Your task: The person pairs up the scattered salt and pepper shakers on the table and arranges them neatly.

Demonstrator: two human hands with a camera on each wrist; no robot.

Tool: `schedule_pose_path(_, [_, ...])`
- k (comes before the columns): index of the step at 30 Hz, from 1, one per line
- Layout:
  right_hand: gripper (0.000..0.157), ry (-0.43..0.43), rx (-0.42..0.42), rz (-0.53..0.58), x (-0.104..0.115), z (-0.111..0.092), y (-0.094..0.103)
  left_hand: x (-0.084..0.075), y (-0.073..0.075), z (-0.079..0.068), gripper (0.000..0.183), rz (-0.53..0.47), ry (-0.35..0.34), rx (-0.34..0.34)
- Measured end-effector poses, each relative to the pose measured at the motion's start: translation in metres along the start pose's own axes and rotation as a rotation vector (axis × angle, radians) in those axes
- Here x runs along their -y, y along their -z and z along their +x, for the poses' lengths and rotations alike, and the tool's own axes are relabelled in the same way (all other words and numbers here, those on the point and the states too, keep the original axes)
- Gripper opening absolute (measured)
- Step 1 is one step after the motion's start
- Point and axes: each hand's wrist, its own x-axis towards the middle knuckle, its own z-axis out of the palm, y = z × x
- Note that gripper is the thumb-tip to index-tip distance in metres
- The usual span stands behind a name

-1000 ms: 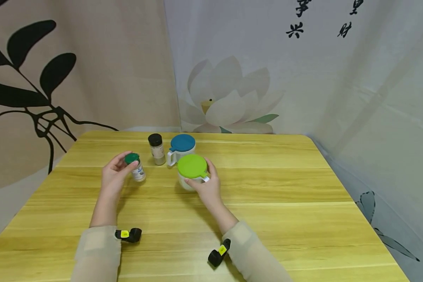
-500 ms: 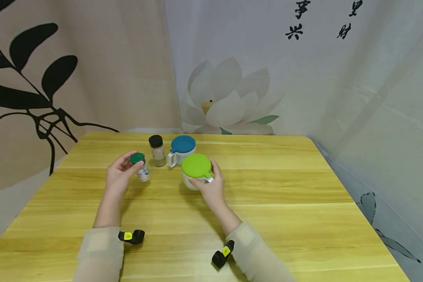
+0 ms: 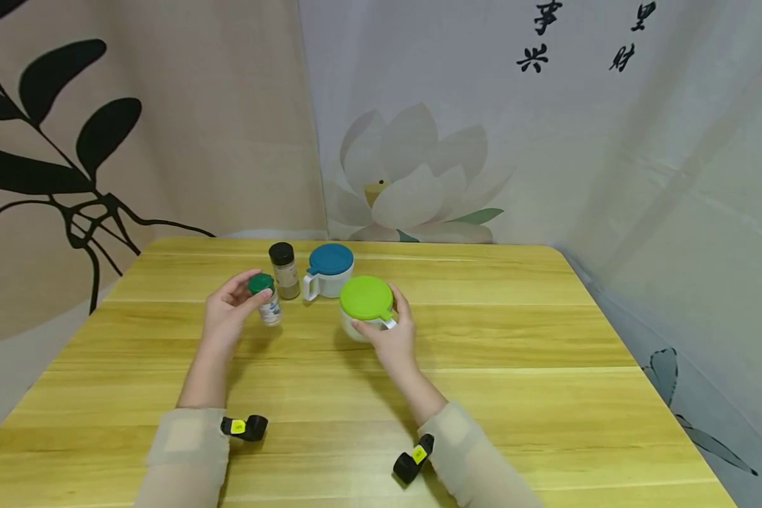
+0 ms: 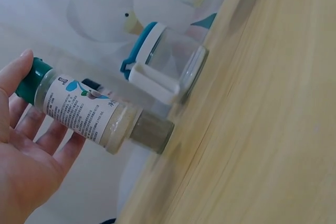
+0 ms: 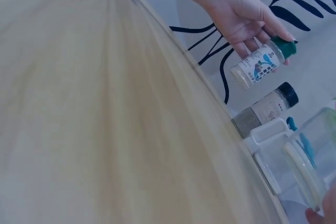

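Fingers gripping, left and right

Above a yellowish wooden surface, the right hand holds a clear jar with a lime-green lid. On the surface stand a clear, white-handled jar with a blue lid and a clear, black-capped bottle. Smallest, raised in the left hand: a clear, white-labelled, green-capped bottle.

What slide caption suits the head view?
Left hand holds green-capped shaker; right hand, lime-lidded jar; wooden table below.
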Motion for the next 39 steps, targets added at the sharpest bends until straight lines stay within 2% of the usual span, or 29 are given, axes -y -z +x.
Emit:
schedule_pose_path(4, [0.082,-0.004,-0.005,0.001,-0.001,0.001,0.003,-0.002,-0.005,-0.001,0.045,0.024,0.01,0.009])
schedule_pose_path(11, [0.088,0.013,-0.023,0.015,-0.035,0.011,0.007,-0.005,-0.016,-0.003,0.043,0.02,-0.013,0.026])
schedule_pose_path(15, [0.088,0.014,-0.034,0.005,-0.038,0.011,0.01,-0.004,-0.021,-0.003,0.045,0.036,-0.024,0.043])
schedule_pose_path(24, [0.087,0.042,-0.052,-0.044,-0.041,0.011,0.017,-0.003,-0.032,-0.005,0.046,0.034,0.011,0.063])
schedule_pose_path(30, [0.088,0.045,-0.057,-0.035,-0.038,0.01,0.023,-0.005,-0.04,-0.007,0.044,0.031,0.024,0.075])
schedule_pose_path(39, [0.083,0.026,-0.06,-0.038,-0.001,0.001,0.032,-0.005,-0.051,-0.01,0.044,0.023,0.037,0.09])
